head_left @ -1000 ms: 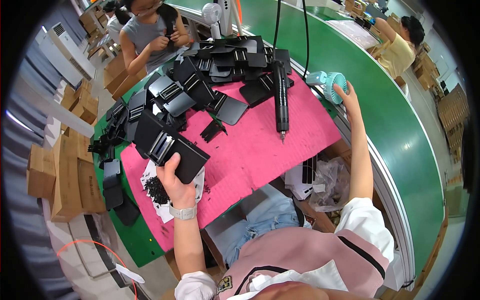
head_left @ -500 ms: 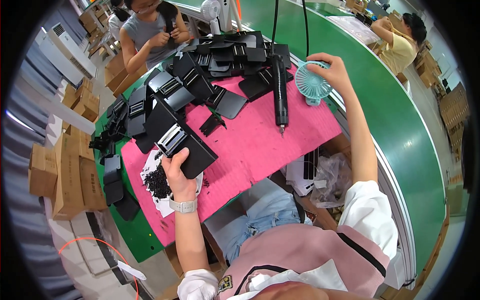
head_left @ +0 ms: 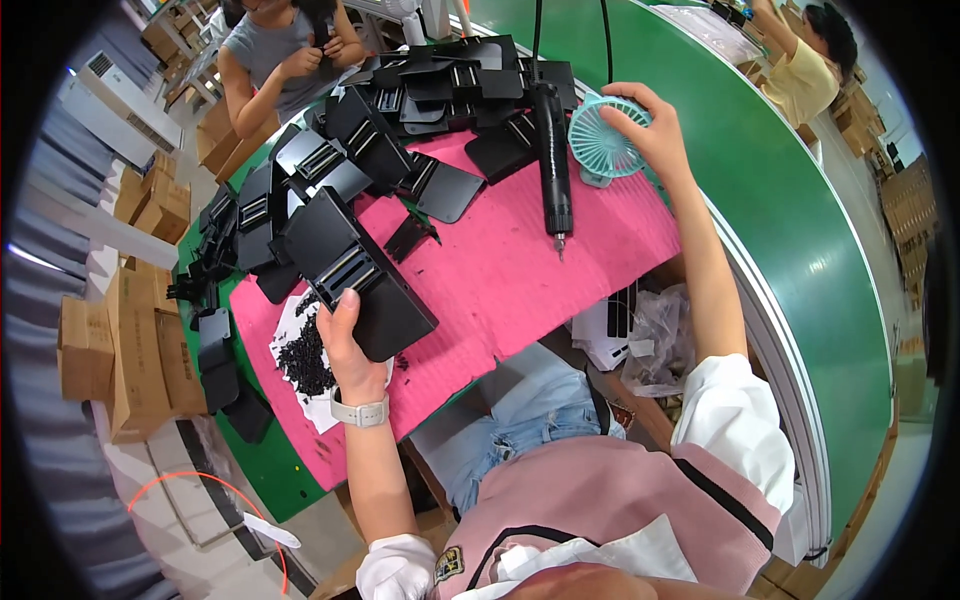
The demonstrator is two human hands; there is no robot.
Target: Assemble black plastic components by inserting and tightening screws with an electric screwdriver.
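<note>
My left hand (head_left: 352, 355) grips a black plastic bracket (head_left: 385, 310), a flat panel with a metal-lined hinge slot, thumb along its near edge. It is held above the pink mat (head_left: 480, 290), beside a heap of small black screws (head_left: 305, 362) on white paper. At the mat's right side my right hand (head_left: 655, 130) has its fingers closed on the rim of a small teal fan (head_left: 604, 145). Just left of that fan an electric screwdriver (head_left: 554, 165) hangs bit down from a cord. A small black plastic piece (head_left: 411, 236) lies on the mat behind the held bracket.
More black brackets (head_left: 450, 90) are piled along the back and left of the green table (head_left: 282, 485). A person (head_left: 285, 60) works across the table, another (head_left: 805, 65) at far right. Cardboard boxes (head_left: 140, 340) stand on the left, and a plastic bag (head_left: 660, 330) lies below the mat.
The fan and my right hand have shifted slightly left and back. The bracket in my left hand has turned, so its slot catches less light. The whole view has shifted a little.
</note>
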